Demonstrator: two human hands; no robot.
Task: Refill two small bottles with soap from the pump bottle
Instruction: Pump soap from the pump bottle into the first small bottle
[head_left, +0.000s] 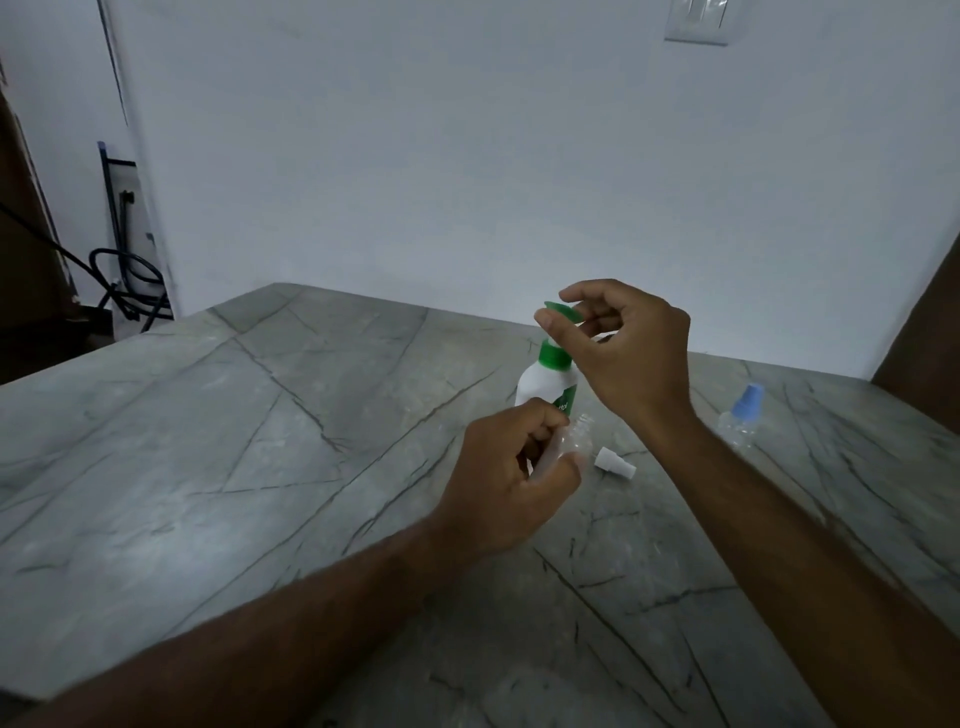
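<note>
A white pump bottle (544, 387) with a green collar and green pump head (560, 313) stands upright on the grey stone table (260, 415). My right hand (631, 353) is at the pump head, thumb and forefinger pinching it. My left hand (511, 480) grips a small clear bottle (574, 444), uncapped and tilted, its open neck just below and beside the pump bottle. A white spray cap (615, 464) lies on the table to the right of that bottle. A second small clear bottle with a blue cap (740, 418) stands further right.
The table's far edge meets a white wall. A wall switch plate (696, 21) is high on the right. Black cables and a metal frame (124, 270) sit on the floor at the left, beyond the table's corner.
</note>
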